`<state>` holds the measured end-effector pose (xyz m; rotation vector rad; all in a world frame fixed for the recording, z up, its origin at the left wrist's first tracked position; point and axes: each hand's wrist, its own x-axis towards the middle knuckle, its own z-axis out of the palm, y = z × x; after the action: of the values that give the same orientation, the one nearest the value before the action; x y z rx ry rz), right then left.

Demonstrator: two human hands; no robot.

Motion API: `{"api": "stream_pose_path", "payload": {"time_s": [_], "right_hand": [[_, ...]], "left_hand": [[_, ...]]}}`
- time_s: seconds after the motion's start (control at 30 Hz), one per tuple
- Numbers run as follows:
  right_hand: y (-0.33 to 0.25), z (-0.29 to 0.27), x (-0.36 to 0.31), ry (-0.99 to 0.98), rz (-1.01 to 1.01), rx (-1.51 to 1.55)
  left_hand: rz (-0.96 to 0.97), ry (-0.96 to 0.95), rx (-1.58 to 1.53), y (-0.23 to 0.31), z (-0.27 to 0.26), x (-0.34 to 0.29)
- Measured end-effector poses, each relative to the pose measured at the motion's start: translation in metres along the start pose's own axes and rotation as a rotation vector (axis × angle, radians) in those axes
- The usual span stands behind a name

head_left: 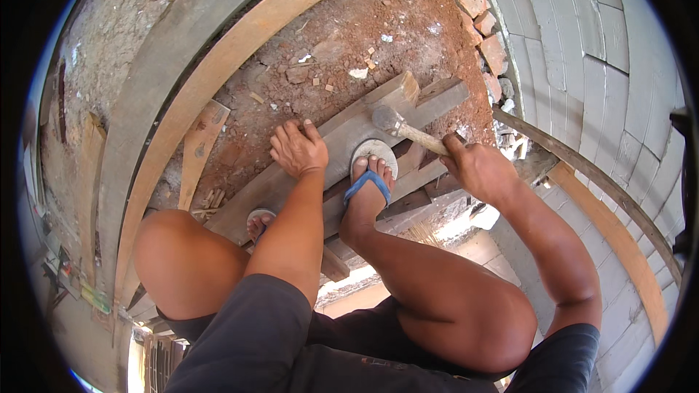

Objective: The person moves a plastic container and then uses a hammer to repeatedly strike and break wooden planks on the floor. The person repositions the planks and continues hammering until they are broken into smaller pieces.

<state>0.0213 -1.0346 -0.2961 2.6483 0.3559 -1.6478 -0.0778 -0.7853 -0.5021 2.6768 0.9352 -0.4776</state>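
Note:
My right hand (480,171) is closed round the pale handle of a hammer (422,136). Its grey head (388,118) is over the upper part of a thick wooden plank (342,131), just beyond my sandalled foot; whether it touches the wood I cannot tell. At the plank's far-left edge, my left hand (300,151) rests with its fingers bent over the side, gripping it. My right foot, in a blue-strapped sandal (358,183), stands on the plank. The other foot (258,223) shows partly behind my left forearm.
Beside the plank lies a second timber (448,98). Reddish soil (342,36) with wood chips spreads beyond. Long boards (240,51) run along the left. Broken bricks (494,51) line the foot of a grey block wall (604,102) at right, where a wooden pole (582,156) slants.

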Motion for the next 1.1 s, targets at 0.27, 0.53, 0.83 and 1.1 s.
{"api": "stream_pose_path", "payload": {"time_s": [0.27, 0.53, 0.83, 1.1], "right_hand": [[-0.031, -0.008, -0.021, 0.045, 0.087, 0.087], [0.011, 0.022, -0.019, 0.116, 0.176, 0.121], [0.022, 0.069, -0.054, 0.458, 0.483, 0.988], [0.019, 0.09, -0.041, 0.266, 0.432, 0.644]], "left_hand": [[-0.013, 0.021, -0.046, -0.002, -0.005, -0.001], [-0.019, 0.048, -0.031, 0.0, -0.003, -0.003], [0.024, 0.067, -0.025, 0.001, -0.001, -0.004], [0.042, 0.084, -0.043, 0.0, 0.003, -0.004]]}}
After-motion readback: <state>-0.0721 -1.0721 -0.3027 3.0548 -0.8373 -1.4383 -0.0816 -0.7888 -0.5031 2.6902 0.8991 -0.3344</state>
